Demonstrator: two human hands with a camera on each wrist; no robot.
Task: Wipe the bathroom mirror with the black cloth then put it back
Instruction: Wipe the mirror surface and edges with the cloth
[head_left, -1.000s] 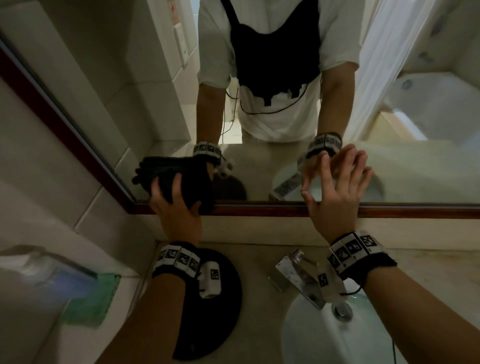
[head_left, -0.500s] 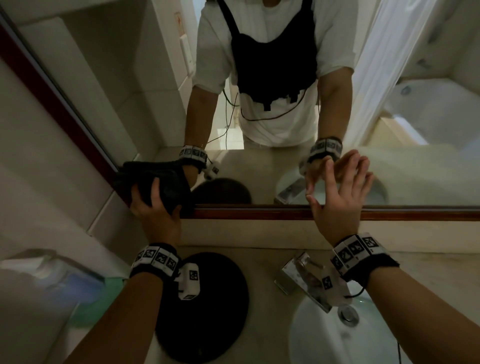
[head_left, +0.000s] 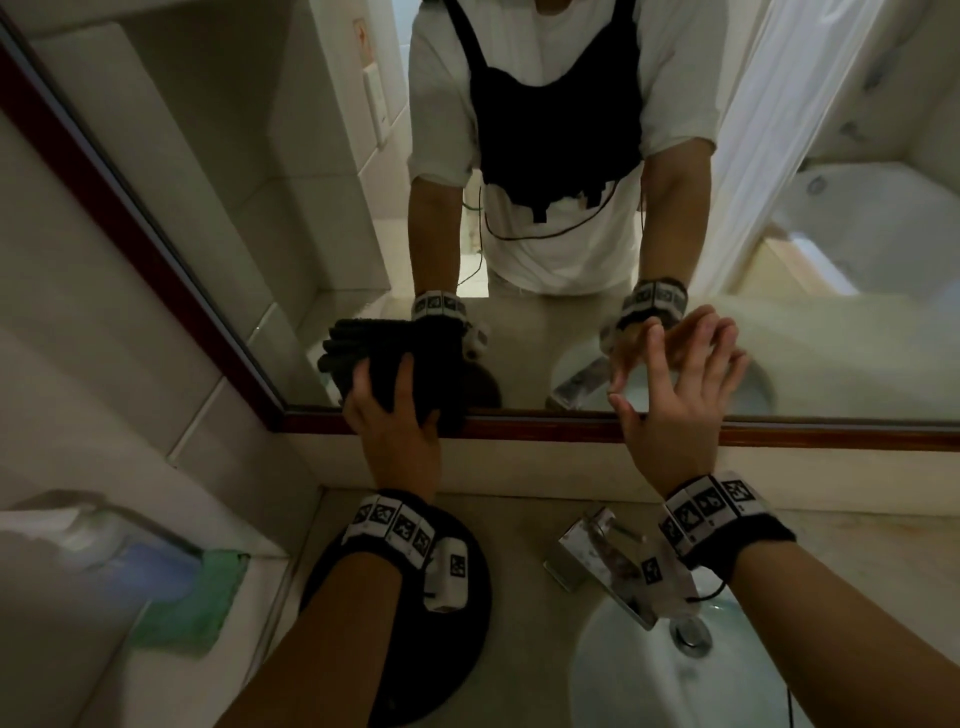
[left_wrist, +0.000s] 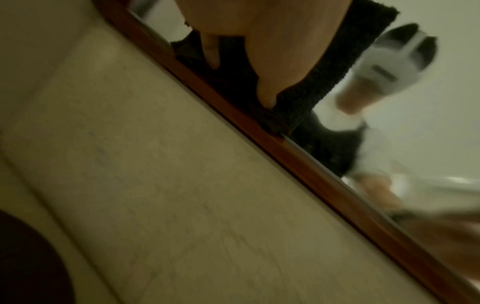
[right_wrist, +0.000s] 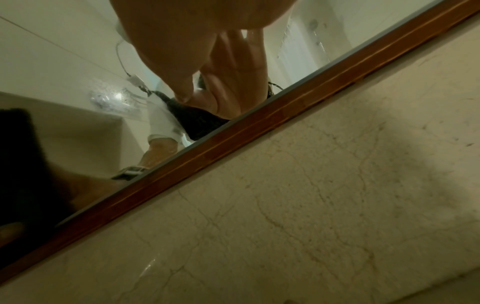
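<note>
leftward first: green cloth (head_left: 195, 603) at 8 o'clock on the ledge, untouched. next, left hand (head_left: 395, 421), at 10 o'clock of the basin, fingers curled into the black cloth (head_left: 374, 358) and pressing it on the mirror (head_left: 519, 338) glass just above the wooden frame (head_left: 675, 428); against the half-second-old view the cloth has slid rightward off the bottom-left corner, so the lower edge is being swept and wiping is judged under way, not finished. below the wrist, round black mat (head_left: 457, 649) at 6 o'clock, possibly the cloth's resting place. then tap (head_left: 597, 556) and sink (head_left: 649, 691). right hand (head_left: 675, 395), at 1 o'clock, fingers spread and straight, fingertips on the glass, holding nothing, unmoved; the return step is not yet begun.
</note>
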